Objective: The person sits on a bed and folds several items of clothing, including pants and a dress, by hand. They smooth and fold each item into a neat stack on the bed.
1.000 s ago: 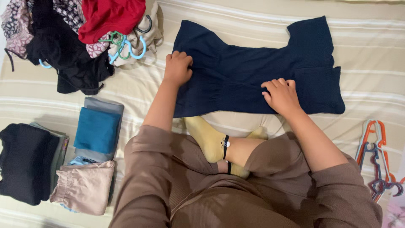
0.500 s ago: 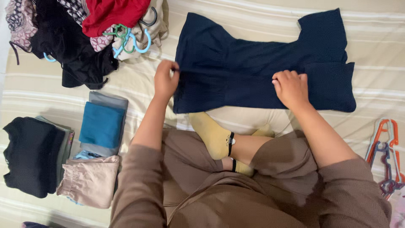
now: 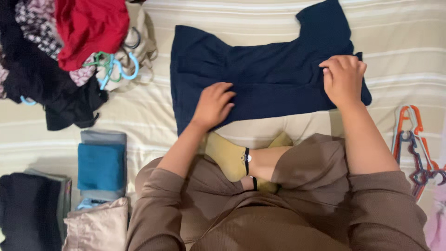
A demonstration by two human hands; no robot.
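Observation:
A navy blue garment (image 3: 269,74) lies spread flat on the striped cream bed cover (image 3: 409,37) in front of me. My left hand (image 3: 213,104) rests palm down on its lower middle part, fingers loosely extended. At the garment's right end, my right hand (image 3: 344,79) has its fingers curled on the cloth and pinches it. I sit cross-legged in brown clothes, and a foot in a yellow sock (image 3: 227,155) lies just below the garment's near edge.
A heap of unfolded clothes with a red garment (image 3: 88,28) and blue and green hangers (image 3: 116,65) lies at the upper left. Folded stacks sit at the left: teal (image 3: 100,165), black (image 3: 28,209), beige (image 3: 95,225). Orange and dark hangers (image 3: 413,148) lie at the right.
My left hand moved from the garment's left edge to its lower middle. My right hand shifted from the near edge to the right end and took hold there. The view shifted right.

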